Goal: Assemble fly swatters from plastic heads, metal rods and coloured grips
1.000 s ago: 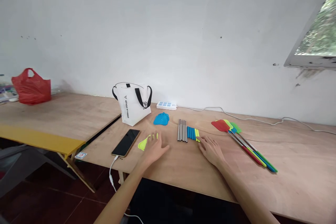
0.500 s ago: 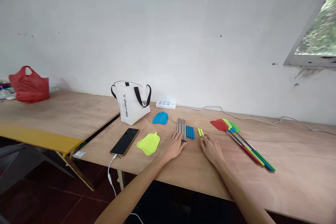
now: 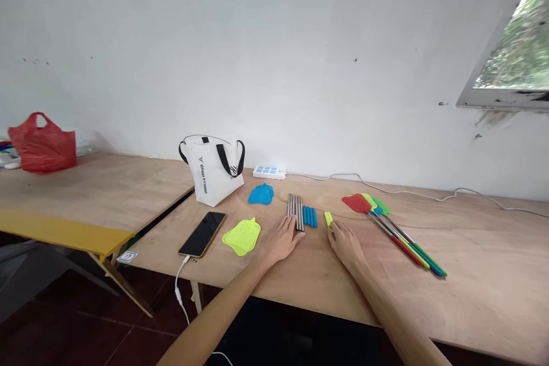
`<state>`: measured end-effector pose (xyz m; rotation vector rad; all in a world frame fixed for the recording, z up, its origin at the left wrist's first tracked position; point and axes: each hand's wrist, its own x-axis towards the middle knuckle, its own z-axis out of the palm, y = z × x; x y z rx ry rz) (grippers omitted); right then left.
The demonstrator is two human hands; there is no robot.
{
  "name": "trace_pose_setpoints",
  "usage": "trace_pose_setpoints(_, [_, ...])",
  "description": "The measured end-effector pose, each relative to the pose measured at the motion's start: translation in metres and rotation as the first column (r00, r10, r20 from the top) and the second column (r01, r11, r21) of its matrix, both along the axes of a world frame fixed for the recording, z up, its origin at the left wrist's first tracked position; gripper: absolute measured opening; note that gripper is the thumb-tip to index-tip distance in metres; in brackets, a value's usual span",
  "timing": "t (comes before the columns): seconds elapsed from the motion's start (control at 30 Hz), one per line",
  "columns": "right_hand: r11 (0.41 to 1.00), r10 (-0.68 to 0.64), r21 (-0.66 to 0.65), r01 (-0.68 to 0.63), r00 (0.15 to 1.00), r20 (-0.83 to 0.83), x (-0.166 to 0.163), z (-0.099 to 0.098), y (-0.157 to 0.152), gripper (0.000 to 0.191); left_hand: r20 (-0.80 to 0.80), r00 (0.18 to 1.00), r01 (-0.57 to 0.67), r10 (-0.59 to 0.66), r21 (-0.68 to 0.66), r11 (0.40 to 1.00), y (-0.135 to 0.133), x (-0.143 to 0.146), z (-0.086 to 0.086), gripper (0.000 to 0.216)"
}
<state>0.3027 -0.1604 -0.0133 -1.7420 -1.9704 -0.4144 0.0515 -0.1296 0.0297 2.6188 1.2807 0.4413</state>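
My left hand (image 3: 283, 238) lies flat on the wooden table (image 3: 472, 280), fingers stretched out and touching the near ends of several metal rods (image 3: 295, 206). Beside the rods lie several blue grips (image 3: 309, 216). My right hand (image 3: 346, 243) rests flat as well, its fingertips at the yellow-green grips (image 3: 328, 219), which sit apart from the blue ones. A yellow-green swatter head (image 3: 242, 235) lies left of my left hand, and a blue swatter head (image 3: 261, 194) lies farther back.
Several assembled fly swatters (image 3: 394, 229) lie to the right. A phone (image 3: 202, 234) on a cable sits at the left, with a white tote bag (image 3: 214, 171) and a power strip (image 3: 269, 171) behind. A red plastic bag (image 3: 42, 143) stands on the neighbouring table.
My left hand moved right from the yellow-green swatter head to the metal rods. My right hand drew the yellow-green grips away from the blue ones. The view shifted slightly.
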Motion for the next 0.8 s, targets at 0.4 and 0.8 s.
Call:
trace_pose_setpoints(0.4, [0.997,0.009,0.071,-0.009,1.000,0.000,-0.003,-0.007,-0.044,0.021,-0.010,1.000,0.018,-0.018,0.031,0.999,-0.007,-0.003,0.007,0.062])
trace_pose_setpoints(0.8, [0.993,-0.003,0.116,0.027,0.978,-0.208,-0.011,-0.013,-0.067,0.023,-0.058,0.998,-0.008,0.009,0.006,1.000,-0.026,-0.013,0.002,0.073])
